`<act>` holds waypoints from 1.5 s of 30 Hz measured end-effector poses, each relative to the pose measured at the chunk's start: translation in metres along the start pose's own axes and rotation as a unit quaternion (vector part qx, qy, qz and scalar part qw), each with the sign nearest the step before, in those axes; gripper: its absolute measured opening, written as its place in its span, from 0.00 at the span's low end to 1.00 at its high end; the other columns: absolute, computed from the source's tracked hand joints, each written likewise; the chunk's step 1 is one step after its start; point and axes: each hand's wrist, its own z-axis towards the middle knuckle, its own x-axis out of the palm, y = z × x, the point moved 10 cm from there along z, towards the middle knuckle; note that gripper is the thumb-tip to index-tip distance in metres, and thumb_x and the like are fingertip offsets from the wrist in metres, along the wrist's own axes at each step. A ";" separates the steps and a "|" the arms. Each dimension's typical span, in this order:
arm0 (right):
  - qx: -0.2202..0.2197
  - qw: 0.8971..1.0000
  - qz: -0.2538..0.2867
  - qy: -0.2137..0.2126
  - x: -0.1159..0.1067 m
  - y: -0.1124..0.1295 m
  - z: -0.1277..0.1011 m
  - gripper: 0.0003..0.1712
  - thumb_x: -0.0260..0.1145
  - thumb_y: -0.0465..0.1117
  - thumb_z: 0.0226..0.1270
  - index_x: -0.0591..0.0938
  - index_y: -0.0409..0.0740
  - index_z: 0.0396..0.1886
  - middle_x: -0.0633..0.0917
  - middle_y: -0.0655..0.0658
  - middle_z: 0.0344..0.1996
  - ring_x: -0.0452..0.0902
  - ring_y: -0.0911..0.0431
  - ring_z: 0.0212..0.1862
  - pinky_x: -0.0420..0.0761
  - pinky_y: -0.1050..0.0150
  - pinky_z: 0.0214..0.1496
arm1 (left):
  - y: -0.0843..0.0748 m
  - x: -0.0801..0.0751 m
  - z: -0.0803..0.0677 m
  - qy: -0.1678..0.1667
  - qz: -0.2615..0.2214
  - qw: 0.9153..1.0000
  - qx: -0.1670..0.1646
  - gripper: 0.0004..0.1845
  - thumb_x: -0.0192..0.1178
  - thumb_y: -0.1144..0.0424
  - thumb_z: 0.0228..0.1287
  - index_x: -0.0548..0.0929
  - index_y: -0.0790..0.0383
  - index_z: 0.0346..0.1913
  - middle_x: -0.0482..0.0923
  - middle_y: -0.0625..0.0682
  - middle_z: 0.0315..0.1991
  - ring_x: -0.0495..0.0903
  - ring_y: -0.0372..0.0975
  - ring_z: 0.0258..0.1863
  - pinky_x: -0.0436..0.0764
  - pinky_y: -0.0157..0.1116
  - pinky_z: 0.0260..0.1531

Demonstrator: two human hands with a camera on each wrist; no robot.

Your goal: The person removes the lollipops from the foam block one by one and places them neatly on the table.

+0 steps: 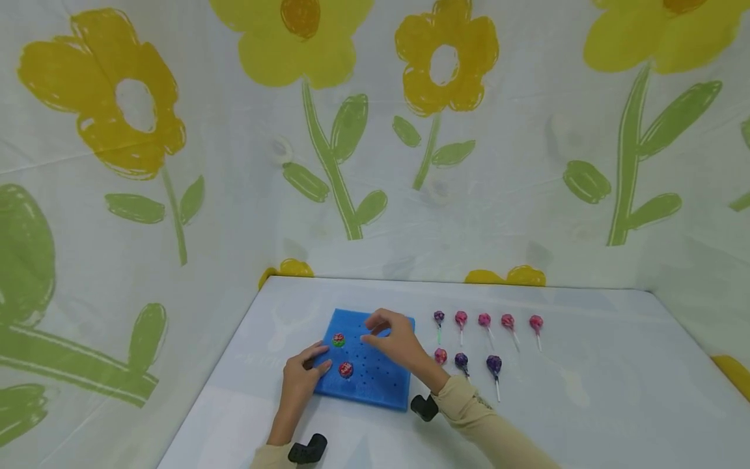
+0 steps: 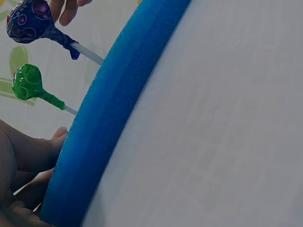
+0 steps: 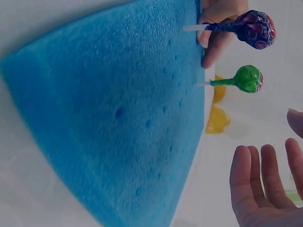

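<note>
A blue foam board (image 1: 375, 389) with small holes lies flat on the table. Two wrapped lollipops stand upright in its left half: a green one with a red top (image 1: 338, 339), and a dark purple one with a red top (image 1: 346, 369) nearer the person. My left hand (image 1: 301, 376) rests against the board's left edge, thumb and fingertips touching it. Over the board's far right part hovers my right hand (image 1: 394, 340), its fingers (image 3: 240, 175) apart from the thumb and nothing between them. Both lollipops' white sticks enter the foam.
Right of the board, several lollipops lie in two rows: pink ones (image 1: 508, 320) and a purple one (image 1: 439, 316) at the back, a pink one (image 1: 441, 355) and two purple ones (image 1: 494, 363) in front. A flower-patterned curtain (image 1: 375, 260) borders the white table (image 1: 586, 404).
</note>
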 end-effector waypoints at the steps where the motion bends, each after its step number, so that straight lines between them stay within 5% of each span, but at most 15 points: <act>1: 0.000 1.000 -0.001 0.001 0.002 0.001 0.001 0.10 0.69 0.37 0.59 0.81 0.40 0.40 0.83 0.38 0.40 0.79 0.53 0.40 0.79 0.61 0.40 | 0.000 0.000 0.000 -0.001 0.001 1.000 -0.002 0.17 0.65 0.71 0.56 0.84 0.64 0.50 0.75 0.55 0.59 0.69 0.49 0.62 0.70 0.47 0.58; 25: 0.027 0.999 -0.012 0.025 0.059 -0.003 0.015 0.15 0.71 0.36 0.57 0.80 0.41 0.45 0.82 0.50 0.40 0.79 0.53 0.44 0.79 0.64 0.40 | -0.005 -0.002 -0.002 -0.007 0.017 1.000 0.004 0.16 0.65 0.70 0.57 0.84 0.64 0.50 0.76 0.56 0.58 0.73 0.50 0.59 0.72 0.48 0.56; 45: -0.003 0.998 0.025 -0.055 0.044 -0.001 0.015 0.11 0.70 0.32 0.56 0.81 0.38 0.39 0.84 0.47 0.34 0.81 0.55 0.40 0.81 0.67 0.41 | -0.003 0.001 -0.002 -0.005 0.007 1.000 0.009 0.16 0.66 0.70 0.56 0.84 0.65 0.50 0.76 0.56 0.58 0.72 0.50 0.60 0.71 0.48 0.57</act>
